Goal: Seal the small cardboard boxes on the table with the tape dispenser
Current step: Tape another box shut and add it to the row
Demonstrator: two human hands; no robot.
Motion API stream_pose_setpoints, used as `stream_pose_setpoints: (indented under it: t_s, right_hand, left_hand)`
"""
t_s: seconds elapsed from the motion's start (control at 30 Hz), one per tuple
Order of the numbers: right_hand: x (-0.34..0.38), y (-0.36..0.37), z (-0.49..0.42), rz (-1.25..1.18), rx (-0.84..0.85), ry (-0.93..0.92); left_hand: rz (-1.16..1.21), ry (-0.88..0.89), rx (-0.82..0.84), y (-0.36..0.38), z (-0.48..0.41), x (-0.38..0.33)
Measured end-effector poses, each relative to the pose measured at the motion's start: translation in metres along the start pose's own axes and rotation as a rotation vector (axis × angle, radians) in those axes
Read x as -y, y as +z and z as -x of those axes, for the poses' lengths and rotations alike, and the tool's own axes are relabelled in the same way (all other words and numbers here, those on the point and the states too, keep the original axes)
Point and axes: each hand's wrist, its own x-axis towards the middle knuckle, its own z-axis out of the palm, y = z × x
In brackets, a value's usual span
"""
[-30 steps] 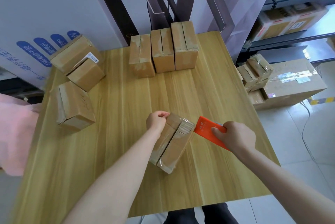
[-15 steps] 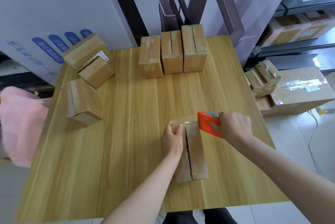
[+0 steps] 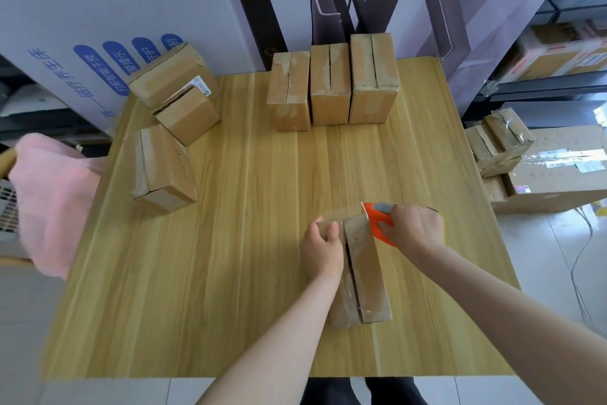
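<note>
1. Wooden worktop (image 3: 246, 240): small cardboard box (image 3: 364, 273) lies near the front edge, right of middle, seam up.
2. Box judged light and stiff-walled. Left hand (image 3: 322, 247) curls over its far end, a sound hold.
3. Orange tape dispenser (image 3: 377, 220) touches that end, gripped by right hand (image 3: 414, 227).

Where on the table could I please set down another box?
The table is bare between the three-box row and the taped box, and near-left, before the lone box. Crowded: back-left stack, around the left hand and right hand.

Left hand (image 3: 323, 248) curls its fingers forward and down; right hand (image 3: 414, 230) beside it is clenched.
</note>
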Motion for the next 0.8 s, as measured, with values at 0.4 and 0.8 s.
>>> stream_pose_setpoints:
  t_s: [0.4,0.8]
  right_hand:
    - [-0.022,-0.013,0.060,-1.167,-0.283,0.550]
    - [0.004,-0.003,0.074,-1.348,-0.269,0.645]
  left_hand:
    - [0.153,-0.143,-0.108,0.006,0.014,-0.016]
    - [-0.216,0.364,-0.182,-0.018,0.033,0.000]
